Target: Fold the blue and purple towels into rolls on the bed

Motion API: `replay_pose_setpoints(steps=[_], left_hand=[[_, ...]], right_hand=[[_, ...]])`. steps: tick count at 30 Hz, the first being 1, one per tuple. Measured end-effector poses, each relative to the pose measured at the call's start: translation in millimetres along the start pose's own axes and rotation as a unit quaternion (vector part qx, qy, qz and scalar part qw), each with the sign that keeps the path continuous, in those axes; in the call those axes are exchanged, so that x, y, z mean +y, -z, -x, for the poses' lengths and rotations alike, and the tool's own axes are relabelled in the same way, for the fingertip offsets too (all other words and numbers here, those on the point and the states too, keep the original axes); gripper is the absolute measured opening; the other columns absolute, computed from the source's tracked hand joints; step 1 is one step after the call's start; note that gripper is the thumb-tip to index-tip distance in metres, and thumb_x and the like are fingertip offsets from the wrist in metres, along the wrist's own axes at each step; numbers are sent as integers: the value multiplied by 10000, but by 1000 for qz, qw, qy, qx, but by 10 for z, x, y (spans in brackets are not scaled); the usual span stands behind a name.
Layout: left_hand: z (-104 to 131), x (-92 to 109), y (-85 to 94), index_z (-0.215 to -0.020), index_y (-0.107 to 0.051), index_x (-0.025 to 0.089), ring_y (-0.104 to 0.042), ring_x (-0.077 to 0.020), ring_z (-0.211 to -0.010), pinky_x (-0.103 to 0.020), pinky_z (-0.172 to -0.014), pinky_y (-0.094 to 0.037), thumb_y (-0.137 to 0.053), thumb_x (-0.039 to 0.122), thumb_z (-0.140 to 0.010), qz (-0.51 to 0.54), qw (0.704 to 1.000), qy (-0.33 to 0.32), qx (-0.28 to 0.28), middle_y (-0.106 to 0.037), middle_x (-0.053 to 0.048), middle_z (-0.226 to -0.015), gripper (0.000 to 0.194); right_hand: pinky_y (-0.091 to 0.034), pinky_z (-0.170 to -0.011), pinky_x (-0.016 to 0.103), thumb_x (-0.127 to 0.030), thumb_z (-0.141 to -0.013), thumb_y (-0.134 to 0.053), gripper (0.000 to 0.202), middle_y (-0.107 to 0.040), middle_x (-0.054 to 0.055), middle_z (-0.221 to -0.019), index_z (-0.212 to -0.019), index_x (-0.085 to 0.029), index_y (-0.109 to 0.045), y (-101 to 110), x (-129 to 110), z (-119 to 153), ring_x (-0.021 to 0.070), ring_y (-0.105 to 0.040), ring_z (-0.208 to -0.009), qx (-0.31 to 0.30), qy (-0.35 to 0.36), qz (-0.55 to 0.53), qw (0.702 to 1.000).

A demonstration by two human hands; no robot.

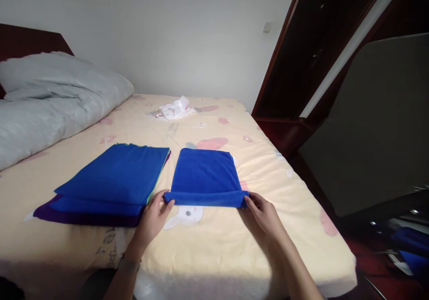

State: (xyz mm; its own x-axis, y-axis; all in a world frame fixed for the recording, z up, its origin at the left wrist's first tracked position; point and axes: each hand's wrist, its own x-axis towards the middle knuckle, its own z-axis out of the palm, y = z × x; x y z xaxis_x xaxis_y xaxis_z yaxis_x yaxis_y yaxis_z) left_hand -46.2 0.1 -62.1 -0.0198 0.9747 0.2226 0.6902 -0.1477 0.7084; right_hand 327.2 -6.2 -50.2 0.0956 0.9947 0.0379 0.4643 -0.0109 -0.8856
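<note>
Your bare left hand [154, 215] and bare right hand [266, 213] reach in over the near edge of the wide, cream-sheeted, cartoon-printed bed [234, 246]. Each is pinched, thumb towards fingers, on one end of the thick strip [207, 198] turned up along the near side of a rectangular royal-blue plush-looking cloth [206, 172]. Whether that strip is rolled or folded, you cannot tell from this angle. The cloth lies flat on the bed, closer to the near edge than the far one, between the right edge and the flat stack of blue and purple cloths [114, 175]. Judging by its surface, it should be light, limp and soft, clinging to itself more than slipping, and not fragile. Expect the strip to sag or loosen mid-length if you lift by the ends alone; those ends are good holds, with light, equal pressure from both thumbs. Near the far edge lies a crumpled white plastic bag [176, 108].
</note>
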Motion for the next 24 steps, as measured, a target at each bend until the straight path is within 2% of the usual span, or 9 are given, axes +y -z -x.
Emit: replay_pose_setpoints(steps=[4,8,10,14,16,20,24], left_hand=[[-64,15,-107,-1148,-605,204,-707,-256,-952,-330,-812,-545,-510,511,-912,-13,999,34,16,-739,-99,-1018,399],[-91,33,-83,-1127,-637,202,-714,-251,-937,-296,-782,-523,-474,520,-924,-24,998,44,46,-751,-96,-1013,411],[-66,71,-37,-1098,-653,207,-717,-245,-904,-281,-742,-506,-460,506,-927,-49,996,56,46,-757,-85,-974,394],[31,168,43,-812,-634,225,-695,-221,-729,-263,-617,-429,-477,466,-915,-150,987,54,6,-722,-42,-757,305],[64,193,55,-723,-565,227,-678,-208,-696,-255,-597,-400,-483,463,-913,-180,983,46,5,-694,-30,-714,314],[65,188,34,-772,-523,239,-690,-200,-701,-240,-570,-382,-485,445,-912,-170,983,74,0,-706,-24,-752,252],[54,189,-3,-801,-503,242,-703,-209,-754,-248,-608,-407,-457,429,-921,-142,987,72,-4,-719,-43,-810,227]], right_hand=[[-521,-752,346,-502,-871,-627,460,-736,76,-964,-1203,-184,-654,-69,27,-30,279,-683,-864,-18,4,25,1000],[-506,-813,352,-482,-933,-529,414,-732,72,-1041,-1198,-198,-674,-24,36,-33,275,-679,-913,-2,14,48,999],[-496,-840,343,-486,-951,-495,388,-730,61,-1075,-1137,-219,-705,23,31,-21,277,-670,-983,-14,6,42,999],[-494,-760,338,-503,-939,-503,363,-750,50,-959,-978,-232,-740,81,38,9,290,-684,-940,-73,-37,92,992],[-491,-752,342,-501,-923,-532,342,-750,49,-965,-1025,-239,-726,79,49,14,295,-685,-950,-54,-51,128,989],[-490,-782,349,-511,-919,-539,365,-753,55,-971,-1118,-244,-687,52,52,4,288,-689,-973,8,-70,142,987],[-489,-771,342,-537,-916,-523,352,-748,54,-978,-1054,-253,-678,4,60,-13,273,-692,-947,8,-88,114,990]])
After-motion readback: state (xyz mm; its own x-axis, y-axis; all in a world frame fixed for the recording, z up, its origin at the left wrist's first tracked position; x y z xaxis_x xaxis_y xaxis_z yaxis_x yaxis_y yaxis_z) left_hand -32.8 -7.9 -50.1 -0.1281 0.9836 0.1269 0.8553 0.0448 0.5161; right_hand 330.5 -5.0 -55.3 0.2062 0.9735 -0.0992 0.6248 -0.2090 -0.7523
